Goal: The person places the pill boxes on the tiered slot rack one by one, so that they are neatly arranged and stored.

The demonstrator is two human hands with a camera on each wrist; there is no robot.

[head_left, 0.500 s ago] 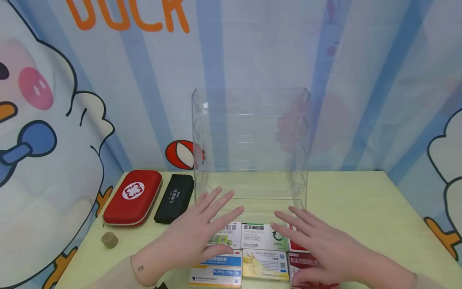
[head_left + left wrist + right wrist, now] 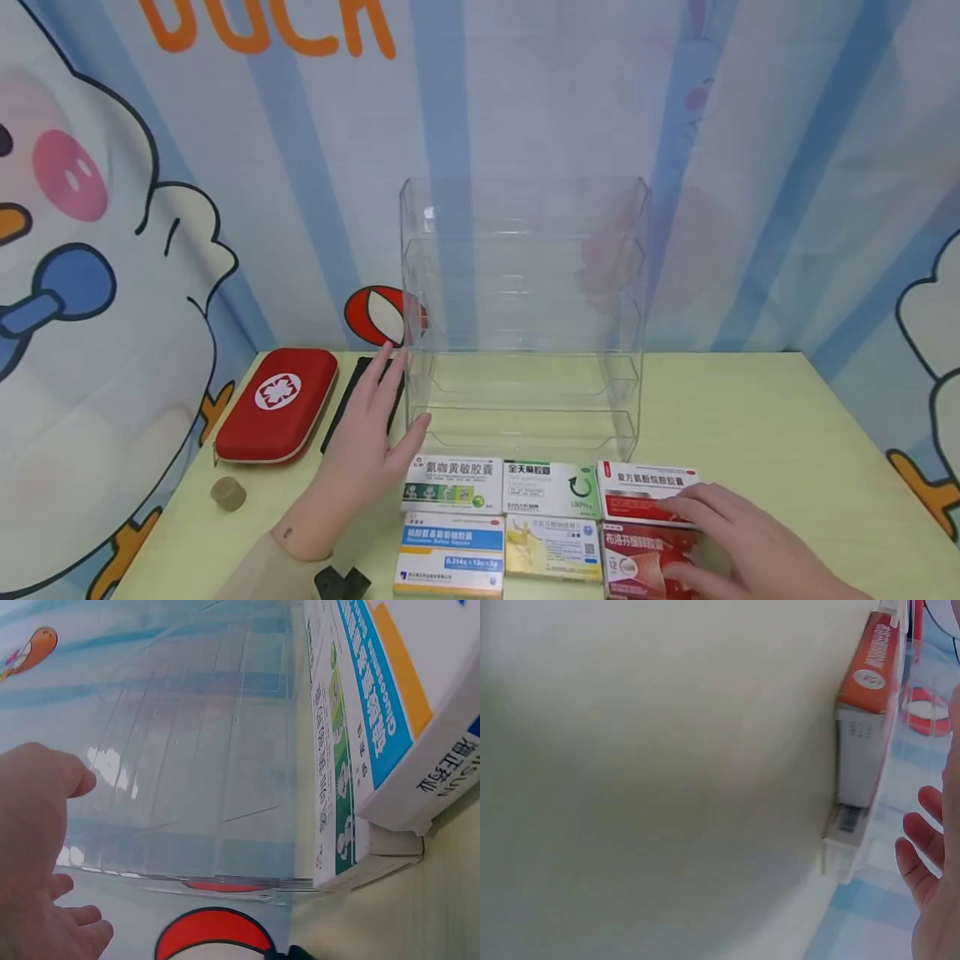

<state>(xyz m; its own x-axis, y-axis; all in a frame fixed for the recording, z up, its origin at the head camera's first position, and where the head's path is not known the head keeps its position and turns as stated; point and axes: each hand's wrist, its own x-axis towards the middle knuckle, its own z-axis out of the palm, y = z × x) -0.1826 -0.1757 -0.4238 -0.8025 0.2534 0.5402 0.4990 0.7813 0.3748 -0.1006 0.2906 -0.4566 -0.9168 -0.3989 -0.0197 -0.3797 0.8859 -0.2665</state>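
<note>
My left hand [image 2: 363, 454] reaches forward with straight fingers and spread thumb beside the left edge of a clear acrylic tiered rack [image 2: 525, 410]. It partly covers a black case [image 2: 352, 392]. In the left wrist view, that hand [image 2: 37, 847] holds nothing. My right hand [image 2: 742, 546] hovers with relaxed fingers, fingertips overlapping the right ends of a red-and-white medicine box [image 2: 637, 487] and a dark red medicine box [image 2: 637, 554]. More medicine boxes lie flat in two rows: a white-and-green one [image 2: 450, 479], a green-edged one [image 2: 551, 492], a blue-and-white one [image 2: 450, 550] and a yellow one [image 2: 551, 550].
On the left of the pale table [image 2: 742, 417] lie a red zip case [image 2: 277, 408] with a white emblem and a small round cork-coloured piece [image 2: 228, 494]. A small black object [image 2: 341, 583] sits by the left sleeve. A printed curtain [image 2: 525, 100] hangs behind.
My left hand has moved left and forward, off the boxes to the rack's left side. My right hand has drawn back to the right, uncovering more of the red boxes.
</note>
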